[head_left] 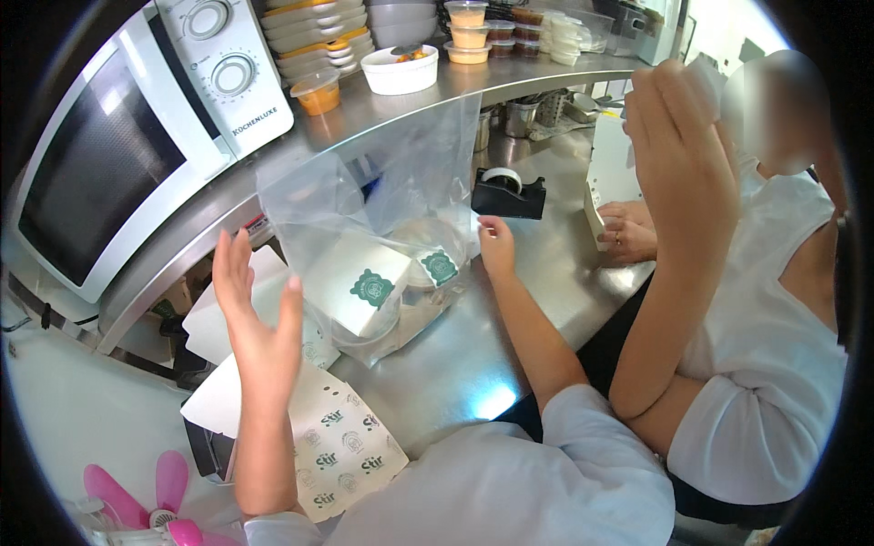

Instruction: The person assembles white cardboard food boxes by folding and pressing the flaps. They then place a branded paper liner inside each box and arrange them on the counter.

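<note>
A clear plastic bag [346, 196] stands open on the steel counter, holding a white paper box [355, 282] with a green sticker and a round clear-lidded container [428, 246] with another. My left hand [259, 318] is raised at the bag's left side, fingers apart and holding nothing. At the bag's right edge is my right hand [496, 246], its fingers curled in. A small white bit shows by its fingertips, but I cannot make out what it is. Just beyond that hand sits a black tape dispenser [510, 194].
A co-worker's hand [683, 136] is raised at the right; another hand [628, 232] touches a white box [608, 164]. Printed cartons [341, 437] lie left. The shelf above carries a microwave [109, 164], stacked bowls and a white bowl [401, 75]. A pink fan [164, 510] stands lower left.
</note>
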Tool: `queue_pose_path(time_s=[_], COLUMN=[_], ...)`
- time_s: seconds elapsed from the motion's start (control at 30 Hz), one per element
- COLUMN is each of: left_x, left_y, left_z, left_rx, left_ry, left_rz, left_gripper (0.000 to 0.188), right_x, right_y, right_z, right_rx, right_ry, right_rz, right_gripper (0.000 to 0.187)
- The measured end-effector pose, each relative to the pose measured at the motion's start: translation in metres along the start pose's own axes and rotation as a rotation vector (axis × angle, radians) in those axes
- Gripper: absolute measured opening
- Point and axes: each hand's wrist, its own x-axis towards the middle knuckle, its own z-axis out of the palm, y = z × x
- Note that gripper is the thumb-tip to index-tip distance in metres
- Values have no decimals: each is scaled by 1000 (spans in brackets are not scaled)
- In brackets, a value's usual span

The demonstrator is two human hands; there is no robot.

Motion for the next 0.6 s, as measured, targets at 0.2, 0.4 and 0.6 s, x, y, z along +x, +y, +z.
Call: queue_pose_path(time_s=[0.2, 0.4, 0.6], left_x=[-68, -171, -252], left_y=[18, -13, -32], left_z=[-57, -110, -135], left_rx=[84, 162, 444], left_ry=[-10, 359, 486], left_rz=[138, 23, -490], left_gripper=[65, 31, 28], right_x=[37, 80, 124], right_y=[-18, -3, 13], right_z=[24, 54, 85], right_rx=[-312, -581, 6], right_ry=[-310, -460, -581], right_rz=[2, -160, 36], right_gripper=[31, 37, 36])
